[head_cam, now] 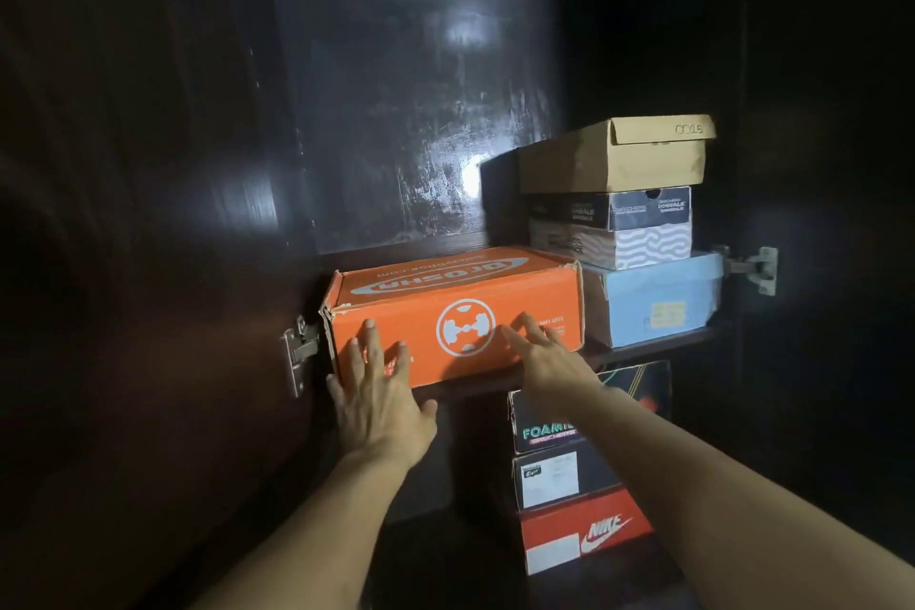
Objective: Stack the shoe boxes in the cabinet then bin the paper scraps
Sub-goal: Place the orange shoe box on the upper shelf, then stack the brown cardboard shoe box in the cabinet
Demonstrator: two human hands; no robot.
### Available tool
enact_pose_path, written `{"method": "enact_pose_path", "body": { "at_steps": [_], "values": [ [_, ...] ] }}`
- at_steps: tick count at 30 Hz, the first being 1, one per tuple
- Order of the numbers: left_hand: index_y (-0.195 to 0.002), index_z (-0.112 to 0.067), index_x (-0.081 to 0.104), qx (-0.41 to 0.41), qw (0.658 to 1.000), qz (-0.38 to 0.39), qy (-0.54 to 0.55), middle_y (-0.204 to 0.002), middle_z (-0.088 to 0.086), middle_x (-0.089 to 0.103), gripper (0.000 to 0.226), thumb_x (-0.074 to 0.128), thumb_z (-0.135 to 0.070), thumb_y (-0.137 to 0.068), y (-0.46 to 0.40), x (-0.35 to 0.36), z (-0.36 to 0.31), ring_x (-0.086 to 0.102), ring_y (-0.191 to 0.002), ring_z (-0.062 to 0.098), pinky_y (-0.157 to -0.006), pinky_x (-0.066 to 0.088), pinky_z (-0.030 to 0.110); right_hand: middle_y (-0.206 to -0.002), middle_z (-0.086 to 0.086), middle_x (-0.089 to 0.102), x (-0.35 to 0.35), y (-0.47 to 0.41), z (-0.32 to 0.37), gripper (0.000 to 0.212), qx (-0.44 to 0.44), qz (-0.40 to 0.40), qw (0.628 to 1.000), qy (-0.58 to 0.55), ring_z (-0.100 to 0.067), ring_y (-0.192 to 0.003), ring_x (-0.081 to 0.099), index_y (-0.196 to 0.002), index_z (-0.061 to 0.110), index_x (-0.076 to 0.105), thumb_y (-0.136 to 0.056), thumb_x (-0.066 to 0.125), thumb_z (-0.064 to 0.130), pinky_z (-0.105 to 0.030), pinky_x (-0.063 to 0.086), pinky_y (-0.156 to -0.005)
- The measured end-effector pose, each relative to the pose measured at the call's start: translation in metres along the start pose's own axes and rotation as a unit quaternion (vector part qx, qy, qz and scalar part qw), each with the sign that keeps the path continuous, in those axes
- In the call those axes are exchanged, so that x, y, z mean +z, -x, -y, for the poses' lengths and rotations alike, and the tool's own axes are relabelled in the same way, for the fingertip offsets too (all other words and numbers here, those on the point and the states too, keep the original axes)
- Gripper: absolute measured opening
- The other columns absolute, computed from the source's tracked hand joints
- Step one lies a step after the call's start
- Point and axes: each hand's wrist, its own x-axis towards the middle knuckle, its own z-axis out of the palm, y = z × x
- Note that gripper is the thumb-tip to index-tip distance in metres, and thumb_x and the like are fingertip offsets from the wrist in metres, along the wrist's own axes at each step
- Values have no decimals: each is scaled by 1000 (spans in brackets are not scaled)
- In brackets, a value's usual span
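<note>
An orange shoe box [455, 292] with a white logo lies on the left part of the dark cabinet shelf [658, 344]. My left hand [379, 391] rests flat against its front face near the left corner, fingers spread. On the right side of the same face my right hand [544, 354] presses flat with its fingers apart. Neither hand grips anything. To the right stands a stack: a light blue box [653, 297] at the bottom, a black and white patterned box [614, 228] on it, and a tan cardboard box [619, 156] on top.
Below the shelf another stack shows: a black box with teal lettering [544, 426], a dark box with a white label [554, 478], a red Nike box [584, 535]. Open dark doors flank both sides, with metal hinges [757, 268]. Space above the orange box is open.
</note>
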Motion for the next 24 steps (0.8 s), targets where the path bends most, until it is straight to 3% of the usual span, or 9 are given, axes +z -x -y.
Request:
{"method": "enact_pose_path", "body": {
  "at_steps": [5, 8, 11, 13, 15, 17, 20, 22, 24],
  "values": [
    [-152, -28, 19, -33, 996, 72, 36, -160, 5, -19, 84, 56, -61, -84, -17, 5, 1, -8, -149, 29, -116, 12, 59, -163, 2, -11, 10, -26, 5, 80, 8, 44, 999, 19, -35, -149, 2, -154, 26, 11, -87, 45, -1, -63, 23, -113],
    [-152, -26, 18, -24, 994, 102, 37, -160, 6, -18, 87, 58, -60, -83, -20, 7, 3, -11, -148, 28, -116, 8, 60, -163, -1, -10, 11, -36, 2, 64, 5, 64, 998, 18, -38, -147, 12, -147, 15, 31, -87, 48, 0, -59, 30, -111],
    [-151, -24, 20, -30, 994, 104, 26, -162, 9, -8, 89, 62, -57, -81, -22, 2, 0, -9, -148, 31, -116, 5, 61, -159, -8, 22, 0, -35, -7, 53, 1, 49, 999, -17, -34, -132, 42, -137, 15, 46, -86, 49, 2, -46, 42, -106],
    [-146, -22, 30, -31, 994, 100, 16, -159, 11, 14, 82, 63, -56, -79, -19, -3, -8, 0, -148, 34, -115, 9, 61, -144, -7, 49, -11, -24, -14, 53, 23, 37, 998, -48, -29, -125, 52, -138, 24, 49, -87, 50, 9, -38, 45, -104],
    [-137, -21, 43, -17, 995, 95, 27, -149, 10, 36, 71, 65, -53, -77, -13, -10, -21, 18, -144, 33, -114, 18, 57, -135, -8, 57, -26, -4, -23, 46, 29, 22, 999, -30, -30, -121, 55, -134, 24, 56, -89, 52, 17, -35, 46, -102],
    [-131, -21, 51, 4, 990, 108, 87, -140, 8, 50, 66, 70, -49, -75, -4, -18, -38, 39, -134, 30, -108, 34, 47, -128, -13, 61, -47, 27, -33, 40, 36, 13, 999, 4, -34, -115, 57, -126, 15, 61, -87, 51, 15, -35, 48, -95],
    [-123, -19, 62, 75, 960, 203, 176, -128, 6, 62, 57, 76, -41, -73, 15, -36, -73, 58, -116, 24, -92, 46, 29, -117, -12, 65, -82, 79, -55, 33, 78, 32, 996, 25, -32, -109, 60, -114, 11, 67, -83, 58, 16, -33, 50, -89],
    [-97, -16, 71, 129, 935, 274, 184, -103, 5, 72, 38, 78, -40, -70, 28, -45, -101, 66, -93, 21, -74, 47, 26, -101, -6, 68, -105, 119, -77, 24, 113, 50, 992, 40, -27, -100, 62, -94, 19, 71, -73, 68, 29, -32, 52, -87],
    [-86, -14, 71, 176, 917, 314, 174, -92, 5, 73, 40, 80, -46, -64, 44, -51, -135, 67, -82, 20, -71, 50, 28, -101, -4, 69, -124, 162, -104, 30, 144, 40, 988, 27, -24, -98, 64, -100, 22, 72, -70, 69, 28, -31, 53, -89]
  ]
}}
